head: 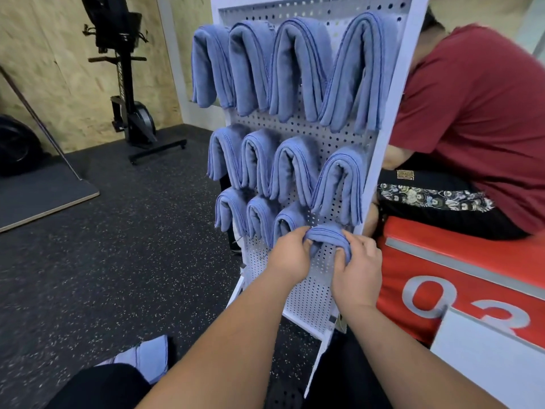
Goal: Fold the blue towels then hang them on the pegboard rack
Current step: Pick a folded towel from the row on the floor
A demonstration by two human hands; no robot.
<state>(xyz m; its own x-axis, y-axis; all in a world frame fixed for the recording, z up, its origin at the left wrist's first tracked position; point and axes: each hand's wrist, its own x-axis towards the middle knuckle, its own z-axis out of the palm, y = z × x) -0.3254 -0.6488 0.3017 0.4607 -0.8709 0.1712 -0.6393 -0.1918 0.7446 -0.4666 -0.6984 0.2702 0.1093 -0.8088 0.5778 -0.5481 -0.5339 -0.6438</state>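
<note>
Hands, left point(290, 253) and right point(358, 268), both grasping folded blue towel point(326, 234), arched over a peg, ends downward, on pegboard rack point(309, 296).

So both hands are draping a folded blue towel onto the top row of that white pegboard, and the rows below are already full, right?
Not quite. The head view shows both hands, left hand and right hand, draping the folded blue towel on the bottom row of the white pegboard; the rows above are already full.
</note>
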